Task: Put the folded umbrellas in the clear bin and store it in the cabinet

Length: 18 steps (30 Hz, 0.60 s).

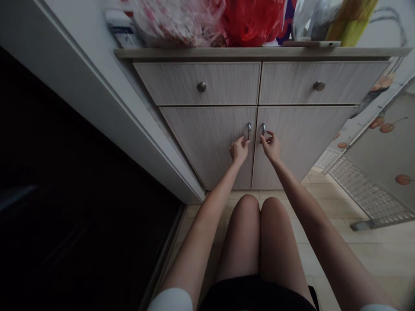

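In front of my knees stands a pale wood-grain cabinet with two doors below two drawers. My left hand (239,150) pinches the lower end of the metal handle (249,129) on the left cabinet door (207,134). On the right cabinet door (298,134), my right hand (271,145) has its thumb and fingers closed about the lower part of the other metal handle (263,127). Both doors sit flush in the cabinet front, with a narrow seam between them.
Two drawers with round knobs, a left knob (201,87) and a right knob (319,86), sit above the doors. The cabinet top (207,53) carries a red plastic bag (254,21), a clear bag (181,21) and a white bottle (121,29). At right stands a cherry-patterned panel (382,172).
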Motion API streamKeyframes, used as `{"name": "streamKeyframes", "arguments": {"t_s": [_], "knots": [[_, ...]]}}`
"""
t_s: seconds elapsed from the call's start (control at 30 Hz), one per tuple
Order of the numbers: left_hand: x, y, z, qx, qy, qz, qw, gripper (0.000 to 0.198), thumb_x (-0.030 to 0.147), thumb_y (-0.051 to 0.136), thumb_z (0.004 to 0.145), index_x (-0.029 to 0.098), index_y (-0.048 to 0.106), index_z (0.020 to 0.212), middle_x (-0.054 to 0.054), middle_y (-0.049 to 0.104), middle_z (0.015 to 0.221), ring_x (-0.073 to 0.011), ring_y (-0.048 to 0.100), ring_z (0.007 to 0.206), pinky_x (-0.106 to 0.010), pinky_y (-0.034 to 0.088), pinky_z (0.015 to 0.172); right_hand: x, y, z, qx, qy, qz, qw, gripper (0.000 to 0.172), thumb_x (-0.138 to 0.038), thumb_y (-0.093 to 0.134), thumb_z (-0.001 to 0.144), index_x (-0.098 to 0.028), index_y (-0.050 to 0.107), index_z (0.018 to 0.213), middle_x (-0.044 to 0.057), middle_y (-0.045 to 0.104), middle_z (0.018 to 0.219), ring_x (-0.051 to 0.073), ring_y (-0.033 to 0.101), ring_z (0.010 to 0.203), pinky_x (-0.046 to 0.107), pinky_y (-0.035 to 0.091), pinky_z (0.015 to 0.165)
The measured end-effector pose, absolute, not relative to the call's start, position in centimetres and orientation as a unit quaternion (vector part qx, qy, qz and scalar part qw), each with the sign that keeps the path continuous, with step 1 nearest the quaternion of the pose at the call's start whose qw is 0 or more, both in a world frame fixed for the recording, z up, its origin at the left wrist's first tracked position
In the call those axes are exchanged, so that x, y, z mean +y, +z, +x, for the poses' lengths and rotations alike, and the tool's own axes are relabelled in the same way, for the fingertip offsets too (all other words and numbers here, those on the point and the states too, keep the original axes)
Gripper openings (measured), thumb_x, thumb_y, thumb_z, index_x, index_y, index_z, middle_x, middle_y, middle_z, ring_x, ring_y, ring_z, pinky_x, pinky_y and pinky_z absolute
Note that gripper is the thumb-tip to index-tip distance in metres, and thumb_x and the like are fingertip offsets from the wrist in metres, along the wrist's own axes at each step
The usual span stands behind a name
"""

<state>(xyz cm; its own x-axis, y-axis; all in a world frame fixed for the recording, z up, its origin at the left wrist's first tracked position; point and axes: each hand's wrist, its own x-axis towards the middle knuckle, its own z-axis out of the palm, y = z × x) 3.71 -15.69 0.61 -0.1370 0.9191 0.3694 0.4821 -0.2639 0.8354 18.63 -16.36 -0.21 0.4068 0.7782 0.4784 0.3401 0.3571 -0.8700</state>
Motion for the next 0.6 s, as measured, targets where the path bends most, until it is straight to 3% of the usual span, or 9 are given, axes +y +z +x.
{"name": "streamKeyframes", "arguments": {"t_s": [0.07,0.13,0.2,0.27,0.43,0.6], "knots": [[-16.5,0.6,2.7,0.537,0.543,0.573,0.296,0.040,0.029,0.070,0.088,0.019,0.067,0.126,-0.005,0.070,0.081,-0.0173,0.064,0.077,-0.030,0.047,0.077,-17.8,0.2,18.9,-0.511,0.244,-0.477,0.672,0.062,-0.053,0.064,0.083,-0.020,0.054,0.135,-0.003,0.058,0.066,0.015,0.053,0.060,0.026,0.041,0.059],[-17.9,0.8,1.6,0.468,0.562,0.527,0.432,0.057,0.026,0.072,0.086,0.023,0.056,0.140,0.006,0.055,0.061,-0.0109,0.052,0.056,-0.024,0.042,0.062,-19.6,0.8,19.3,-0.487,0.346,-0.409,0.690,0.068,-0.042,0.066,0.082,-0.027,0.045,0.145,-0.010,0.045,0.055,0.011,0.040,0.049,0.023,0.034,0.051],[-19.7,1.1,0.4,0.349,0.550,0.480,0.588,0.069,0.022,0.070,0.086,0.030,0.044,0.149,0.011,0.041,0.054,-0.0072,0.037,0.045,-0.020,0.034,0.053,-21.4,1.5,19.8,-0.449,0.455,-0.334,0.693,0.078,-0.030,0.065,0.081,-0.035,0.036,0.152,-0.014,0.030,0.049,0.009,0.027,0.042,0.022,0.028,0.047],[-21.6,1.5,-0.4,0.227,0.540,0.425,0.691,0.068,0.018,0.064,0.089,0.034,0.040,0.151,0.013,0.033,0.052,-0.0059,0.027,0.040,-0.019,0.030,0.049,-23.1,2.0,20.3,-0.411,0.544,-0.248,0.688,0.084,-0.022,0.063,0.079,-0.039,0.030,0.155,-0.016,0.021,0.047,0.008,0.018,0.039,0.020,0.024,0.045],[-24.0,1.3,-0.6,0.098,0.587,0.310,0.742,0.054,0.016,0.047,0.098,0.034,0.043,0.149,0.012,0.023,0.052,-0.0061,0.013,0.036,-0.019,0.023,0.044,-25.4,1.8,20.8,-0.342,0.641,-0.072,0.683,0.087,-0.011,0.057,0.078,-0.040,0.031,0.155,-0.016,0.016,0.045,0.008,0.010,0.038,0.018,0.021,0.042],[-23.8,0.4,-0.1,0.092,0.586,0.305,0.745,0.050,0.019,0.043,0.100,0.031,0.044,0.149,0.012,0.021,0.051,-0.0071,0.010,0.036,-0.021,0.024,0.045,-25.6,0.8,20.9,-0.332,0.662,-0.040,0.671,0.082,-0.009,0.057,0.079,-0.041,0.037,0.151,-0.016,0.015,0.045,0.007,0.009,0.037,0.018,0.021,0.042]]}}
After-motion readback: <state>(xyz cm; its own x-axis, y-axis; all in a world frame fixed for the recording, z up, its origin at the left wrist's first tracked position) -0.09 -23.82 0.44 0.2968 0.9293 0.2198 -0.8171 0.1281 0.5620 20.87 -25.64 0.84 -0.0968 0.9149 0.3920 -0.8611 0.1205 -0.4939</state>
